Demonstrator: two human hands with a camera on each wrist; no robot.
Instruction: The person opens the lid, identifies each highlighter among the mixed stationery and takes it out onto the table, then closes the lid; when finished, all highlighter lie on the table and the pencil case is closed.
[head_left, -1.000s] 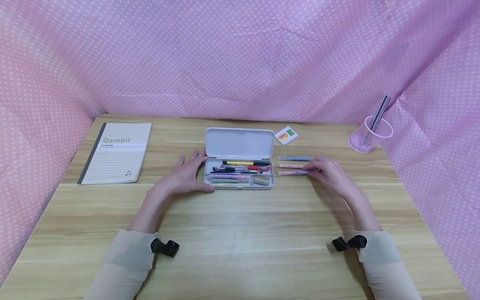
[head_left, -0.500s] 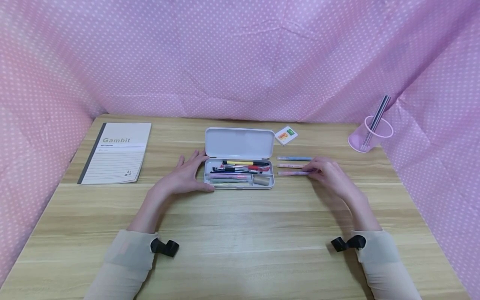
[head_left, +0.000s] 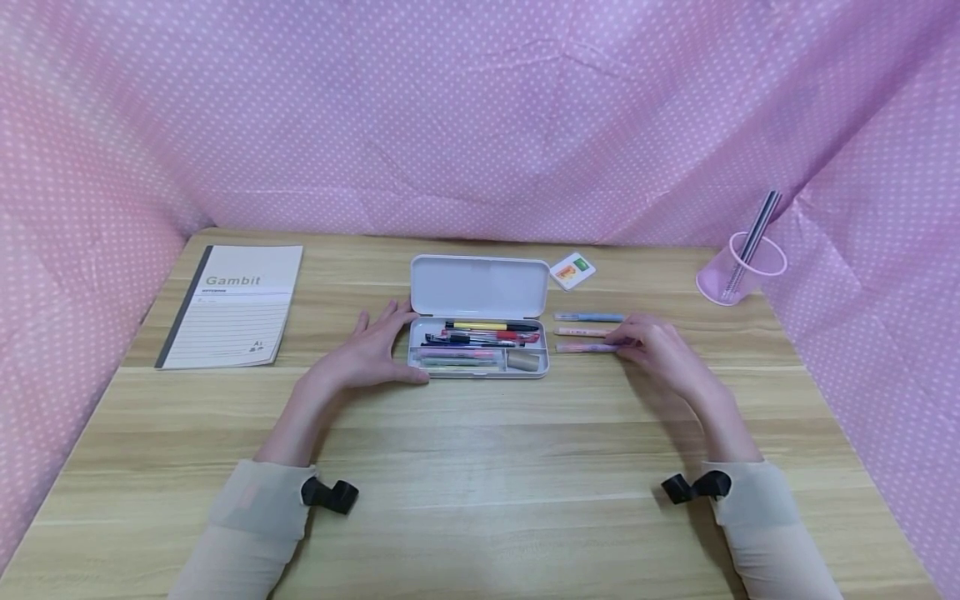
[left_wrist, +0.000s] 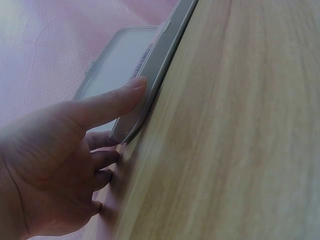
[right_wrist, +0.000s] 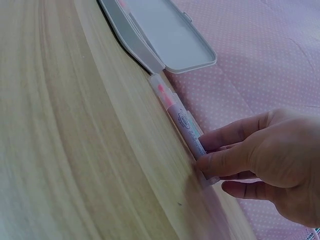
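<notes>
A white pencil case [head_left: 480,287] lies with its lid raised, several pens and a grey eraser [head_left: 522,360] inside. My left hand [head_left: 367,354] grips its left end; the thumb lies along the front wall [left_wrist: 131,107] and the other fingers are round the end and back corner. To the right of the case, three highlighters are laid side by side. My right hand [head_left: 660,350] has thumb and fingertips on the right end of the nearest, a pink highlighter [right_wrist: 182,122], pinching it. A second pink pen [head_left: 577,332] and a blue highlighter [head_left: 588,317] lie just behind it.
A notebook [head_left: 232,308] lies at the far left. Behind the pens is a small white card-like packet [head_left: 572,272]. A pink mesh pen cup [head_left: 738,271] with dark striped pencils stands at the back right. Pink dotted cloth [head_left: 480,125] hangs behind the wooden table [head_left: 480,500].
</notes>
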